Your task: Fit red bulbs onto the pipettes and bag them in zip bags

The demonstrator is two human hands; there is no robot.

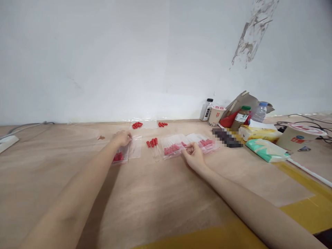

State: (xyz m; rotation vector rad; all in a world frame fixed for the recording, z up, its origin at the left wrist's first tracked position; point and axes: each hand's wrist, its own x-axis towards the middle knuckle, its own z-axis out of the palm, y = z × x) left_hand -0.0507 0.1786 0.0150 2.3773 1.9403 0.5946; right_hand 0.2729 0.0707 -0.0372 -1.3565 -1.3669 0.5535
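Note:
My left hand [121, 138] rests with curled fingers on the top of a clear plastic bag [121, 154] that holds red-capped droppers. An empty-looking clear bag [136, 148] lies just right of it. Three loose droppers with red bulbs [153, 147] lie on the wooden table [160, 193] between my hands. My right hand [194, 154] pinches the edge of a filled clear bag of droppers [173, 147]. Another filled bag [204, 142] lies beyond that hand.
Loose red bulbs [137, 125] and more of them [162, 124] lie near the wall. At the right stand a paper cup [216, 115], bottles [242, 118], tissue packs [267, 149] and a tub [298, 137]. A power strip [7, 142] sits far left.

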